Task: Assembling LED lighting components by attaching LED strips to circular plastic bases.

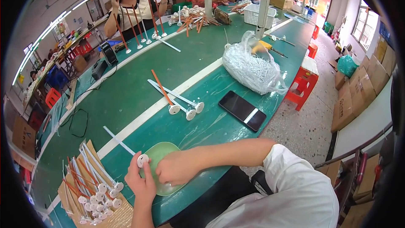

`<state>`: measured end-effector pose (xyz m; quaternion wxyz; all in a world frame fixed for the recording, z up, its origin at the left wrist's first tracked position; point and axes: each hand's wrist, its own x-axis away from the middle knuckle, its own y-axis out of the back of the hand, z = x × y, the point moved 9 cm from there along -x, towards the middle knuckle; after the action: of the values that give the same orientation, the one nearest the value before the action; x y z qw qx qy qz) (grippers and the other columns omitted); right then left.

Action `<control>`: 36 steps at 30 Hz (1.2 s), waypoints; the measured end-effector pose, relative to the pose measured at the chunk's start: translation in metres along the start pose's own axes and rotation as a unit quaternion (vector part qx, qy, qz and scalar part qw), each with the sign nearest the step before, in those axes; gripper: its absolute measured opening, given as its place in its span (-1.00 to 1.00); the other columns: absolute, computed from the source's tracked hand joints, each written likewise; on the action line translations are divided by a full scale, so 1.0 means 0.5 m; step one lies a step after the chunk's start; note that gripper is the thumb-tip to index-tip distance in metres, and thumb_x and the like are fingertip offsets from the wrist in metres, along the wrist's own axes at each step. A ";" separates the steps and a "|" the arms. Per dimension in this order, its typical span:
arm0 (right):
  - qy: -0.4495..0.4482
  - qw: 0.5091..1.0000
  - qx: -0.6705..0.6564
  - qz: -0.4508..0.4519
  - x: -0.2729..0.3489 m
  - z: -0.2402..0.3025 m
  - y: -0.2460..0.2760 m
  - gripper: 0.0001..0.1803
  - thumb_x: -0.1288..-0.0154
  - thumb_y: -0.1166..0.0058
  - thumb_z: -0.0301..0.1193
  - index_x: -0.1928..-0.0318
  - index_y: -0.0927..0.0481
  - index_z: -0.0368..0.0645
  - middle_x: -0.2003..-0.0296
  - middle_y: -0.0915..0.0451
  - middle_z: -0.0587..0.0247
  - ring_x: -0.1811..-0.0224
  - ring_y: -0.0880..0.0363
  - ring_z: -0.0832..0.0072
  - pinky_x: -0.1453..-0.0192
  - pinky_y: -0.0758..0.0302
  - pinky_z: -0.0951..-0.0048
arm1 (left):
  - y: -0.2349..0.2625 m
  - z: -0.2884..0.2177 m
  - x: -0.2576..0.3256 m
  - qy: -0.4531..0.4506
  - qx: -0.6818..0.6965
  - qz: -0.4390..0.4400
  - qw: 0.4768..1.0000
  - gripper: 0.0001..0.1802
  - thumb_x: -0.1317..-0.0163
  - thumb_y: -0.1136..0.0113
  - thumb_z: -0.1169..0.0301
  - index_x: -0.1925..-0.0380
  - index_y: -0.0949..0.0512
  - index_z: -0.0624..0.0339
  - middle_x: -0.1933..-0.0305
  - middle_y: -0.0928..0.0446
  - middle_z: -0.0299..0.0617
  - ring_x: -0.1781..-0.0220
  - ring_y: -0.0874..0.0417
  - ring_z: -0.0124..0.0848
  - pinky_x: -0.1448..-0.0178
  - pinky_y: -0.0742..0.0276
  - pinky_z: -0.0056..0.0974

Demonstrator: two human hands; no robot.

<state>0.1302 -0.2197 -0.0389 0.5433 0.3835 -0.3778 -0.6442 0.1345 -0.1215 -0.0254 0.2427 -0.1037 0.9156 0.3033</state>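
My left hand [141,182] pinches a white stick with a round white disc [142,160] at its end, the stick pointing away to the upper left. Just beside it, my right hand [175,169] reaches into a light green bowl [165,148] with its fingers curled. Whatever those fingertips hold is hidden. To the left, a pile of similar white and brown sticks with discs [99,198] lies on a sheet of cardboard [120,210]. Farther ahead, three more disc-ended sticks [185,106] rest on the green table.
A black phone [240,109] lies near the table's right edge, below a clear bag of small white pieces [257,69]. A white basket [255,14] stands farther back. Across the table, a person [135,10] handles similar sticks. Red stools [303,82] stand to the right.
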 end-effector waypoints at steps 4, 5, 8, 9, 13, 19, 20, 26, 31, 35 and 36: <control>0.043 0.995 -0.056 -0.074 0.000 -0.008 0.015 -0.86 -0.12 -0.19 -0.39 0.39 -0.68 -0.20 0.36 -0.62 0.10 0.21 -0.63 0.12 0.15 -0.57 0.13 | 0.007 -0.003 0.003 0.008 0.004 -0.023 1.000 -0.69 -0.37 -0.14 0.51 -0.08 -0.54 0.38 0.24 -0.72 0.03 0.18 -0.79 -0.31 0.04 -0.65 -0.27; 0.058 0.988 -0.077 -0.118 0.003 -0.010 0.033 -0.90 -0.08 -0.19 -0.42 0.41 -0.69 -0.18 0.42 -0.63 0.11 0.29 -0.64 0.12 0.21 -0.56 0.13 | 0.009 -0.004 0.001 0.008 0.002 -0.027 1.000 -0.69 -0.37 -0.14 0.51 -0.08 -0.54 0.38 0.24 -0.72 0.03 0.18 -0.79 -0.31 0.04 -0.65 -0.27; 0.050 0.977 -0.118 -0.168 0.013 -0.012 0.068 -0.92 -0.04 -0.19 -0.46 0.42 -0.70 -0.15 0.49 -0.65 0.12 0.39 -0.65 0.13 0.28 -0.55 0.16 | 0.008 -0.010 -0.002 0.002 0.031 -0.018 0.999 -0.70 -0.36 -0.14 0.52 -0.07 -0.54 0.38 0.26 -0.73 0.03 0.18 -0.79 -0.29 0.04 -0.65 -0.27; 0.022 0.974 -0.138 -0.178 0.015 -0.018 0.076 -0.93 -0.04 -0.19 -0.46 0.42 -0.69 -0.14 0.50 -0.66 0.14 0.41 -0.66 0.14 0.29 -0.55 0.20 | 0.007 -0.010 -0.001 0.002 0.045 -0.012 0.999 -0.70 -0.38 -0.12 0.51 -0.08 -0.52 0.39 0.26 -0.72 -0.01 0.18 -0.76 -0.35 0.03 -0.62 -0.30; 0.001 0.965 -0.155 -0.213 0.018 -0.034 0.085 -0.93 -0.05 -0.22 -0.47 0.40 -0.68 -0.15 0.49 -0.68 0.16 0.42 -0.67 0.17 0.28 -0.56 0.25 | 0.003 -0.014 0.003 0.005 0.069 -0.007 0.998 -0.68 -0.40 -0.11 0.49 -0.10 -0.50 0.39 0.26 -0.69 -0.11 0.21 -0.69 -0.46 0.06 -0.58 -0.35; -0.047 0.941 -0.259 -0.211 0.017 -0.058 0.093 -0.92 -0.08 -0.23 -0.49 0.39 -0.62 -0.22 0.45 -0.68 0.15 0.40 -0.69 0.24 0.25 -0.57 0.25 | 0.018 -0.008 0.005 0.035 0.090 -0.028 0.995 -0.65 -0.35 -0.13 0.54 -0.11 -0.48 0.45 0.24 -0.66 -0.09 0.23 -0.68 -0.43 0.09 -0.61 -0.31; -0.033 0.941 -0.243 -0.235 0.019 -0.064 0.098 -0.91 -0.12 -0.21 -0.50 0.35 -0.59 -0.23 0.43 -0.67 0.16 0.38 -0.67 0.25 0.27 -0.56 0.25 | 0.017 -0.008 0.004 0.022 0.108 -0.037 0.993 -0.65 -0.36 -0.12 0.54 -0.12 -0.47 0.46 0.22 -0.64 -0.10 0.18 -0.66 -0.44 0.06 -0.59 -0.33; -0.008 0.942 -0.231 -0.243 0.022 -0.063 0.100 -0.87 -0.25 -0.16 -0.51 0.22 -0.49 -0.22 0.38 -0.66 0.14 0.34 -0.67 0.28 0.27 -0.56 0.29 | 0.016 0.011 0.005 0.044 0.138 -0.041 0.989 -0.64 -0.37 -0.11 0.56 -0.14 -0.45 0.47 0.16 -0.63 -0.07 0.13 -0.64 -0.44 0.01 -0.56 -0.35; -0.035 0.925 -0.295 -0.239 0.023 -0.064 0.096 -0.81 -0.30 -0.14 -0.52 0.17 -0.39 -0.22 0.49 -0.62 0.17 0.46 -0.64 0.28 0.34 -0.53 0.34 | 0.011 0.015 0.010 0.045 0.167 -0.026 0.984 -0.61 -0.36 -0.12 0.57 -0.16 -0.43 0.46 0.12 -0.62 -0.07 0.11 -0.65 -0.43 -0.03 -0.55 -0.33; -0.046 0.915 -0.306 -0.258 0.027 -0.065 0.107 -0.77 -0.28 -0.13 -0.55 0.20 -0.31 -0.21 0.55 -0.57 0.18 0.51 -0.62 0.28 0.40 -0.48 0.33 | 0.009 0.000 0.009 0.040 0.160 -0.024 0.986 -0.59 -0.32 -0.16 0.60 -0.17 -0.43 0.44 0.09 -0.62 -0.06 0.07 -0.67 -0.41 -0.09 -0.55 -0.32; -0.039 0.921 -0.284 -0.265 0.028 -0.064 0.109 -0.75 -0.27 -0.12 -0.56 0.21 -0.29 -0.20 0.55 -0.57 0.17 0.50 -0.63 0.27 0.40 -0.47 0.32 | 0.008 0.001 0.010 0.041 0.157 -0.031 0.986 -0.58 -0.30 -0.18 0.62 -0.16 -0.43 0.44 0.09 -0.63 -0.06 0.06 -0.68 -0.39 -0.10 -0.55 -0.31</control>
<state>0.1797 -0.2426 -0.0041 0.4240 0.2741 -0.0848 -0.8590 0.1290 -0.1182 -0.0264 0.2275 -0.1050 0.9574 0.1435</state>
